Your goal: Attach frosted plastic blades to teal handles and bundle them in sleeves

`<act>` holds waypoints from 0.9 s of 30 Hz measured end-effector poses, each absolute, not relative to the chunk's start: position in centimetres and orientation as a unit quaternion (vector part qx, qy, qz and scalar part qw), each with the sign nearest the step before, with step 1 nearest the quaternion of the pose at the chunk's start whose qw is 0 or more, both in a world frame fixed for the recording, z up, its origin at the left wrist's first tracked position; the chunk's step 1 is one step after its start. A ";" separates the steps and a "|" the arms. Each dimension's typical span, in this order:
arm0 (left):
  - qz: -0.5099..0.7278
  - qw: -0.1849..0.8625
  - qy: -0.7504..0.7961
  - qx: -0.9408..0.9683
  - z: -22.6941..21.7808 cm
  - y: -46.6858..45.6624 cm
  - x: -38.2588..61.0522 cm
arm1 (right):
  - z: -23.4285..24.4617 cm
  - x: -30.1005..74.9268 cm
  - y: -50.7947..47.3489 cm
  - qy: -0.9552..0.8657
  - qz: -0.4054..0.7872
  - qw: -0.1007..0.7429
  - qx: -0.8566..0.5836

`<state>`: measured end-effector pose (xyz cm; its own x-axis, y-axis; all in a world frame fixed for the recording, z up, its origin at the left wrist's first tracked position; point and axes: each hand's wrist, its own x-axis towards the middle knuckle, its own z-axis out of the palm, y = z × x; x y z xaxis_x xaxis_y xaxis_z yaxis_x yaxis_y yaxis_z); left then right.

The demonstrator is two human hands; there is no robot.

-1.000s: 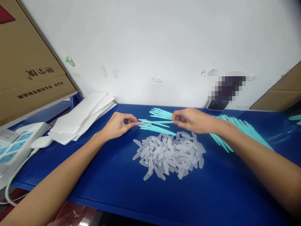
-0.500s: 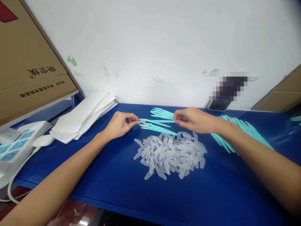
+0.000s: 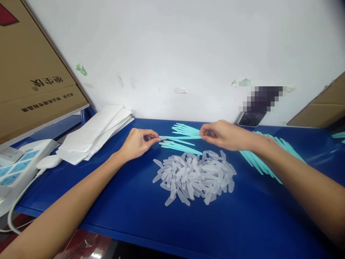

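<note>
My left hand [image 3: 137, 142] and my right hand [image 3: 221, 134] each pinch one end of a thin teal plastic stick [image 3: 180, 137], held level just above the blue table [image 3: 129, 194]. The left fingertips close on its left tip, where a clear cap may sit; I cannot make it out. A few more teal sticks [image 3: 179, 147] lie under it, and a small fan of them [image 3: 185, 129] lies behind. A heap of several translucent plastic caps [image 3: 194, 176] lies in front of both hands.
A large pile of teal sticks [image 3: 258, 158] lies under my right forearm. Stacked white bags [image 3: 94, 133] sit at the left, beside a power strip [image 3: 16, 165], a white mouse [image 3: 48, 162] and a cardboard box [image 3: 35, 72]. A phone [image 3: 250, 118] leans on the wall.
Both hands have kept their pinch on the teal stick. My right hand has lifted slightly and moved a little right; the left hand is nearly still.
</note>
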<state>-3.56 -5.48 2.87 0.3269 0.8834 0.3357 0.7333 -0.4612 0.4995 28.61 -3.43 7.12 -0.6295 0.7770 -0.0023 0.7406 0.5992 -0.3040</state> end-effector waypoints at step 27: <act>0.289 0.103 0.486 0.818 0.9 -5.1 -2.4 | 4.3 27.6 -2.8 -0.892 0.096 0.050 -0.439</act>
<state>-2.40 -5.10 0.91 0.3602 0.8554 0.3722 0.7368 -0.5056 0.4489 27.58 -2.76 4.26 -0.6101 0.7923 0.0053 0.7729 0.5966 -0.2163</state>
